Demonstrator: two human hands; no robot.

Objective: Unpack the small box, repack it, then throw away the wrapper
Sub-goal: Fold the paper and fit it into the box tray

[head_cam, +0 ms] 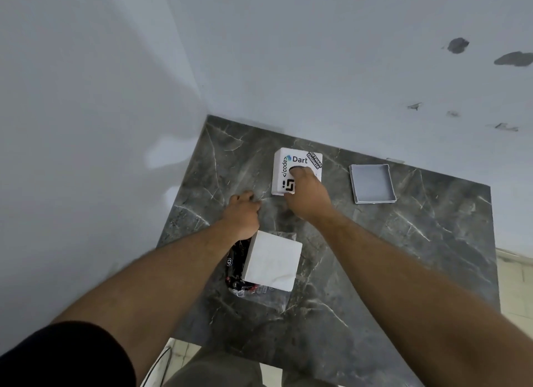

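- Clearly, what matters for our next move is that the stickered white box [291,170] lies directly under and ahead of our right hand [307,196], at the far middle of the dark marble table [403,271].
- Our right hand is already touching the box: fingertips pressed on its sticker-covered top, thumb near its front edge, fingers bent but not closed around it.
- The box is roughly square, its edges turned slightly off the table's.
- Our left hand [243,210] is just beside the box's near-left corner, knuckles up and fingers curled on the tabletop; we cannot tell whether it holds anything.
- A shallow grey tray [372,183], likely the box's other half, sits open side up, well apart to the right.
- Nearer us, a plain white block [272,264] rests on a clear plastic wrapper [259,296] with dark printed material showing beneath.
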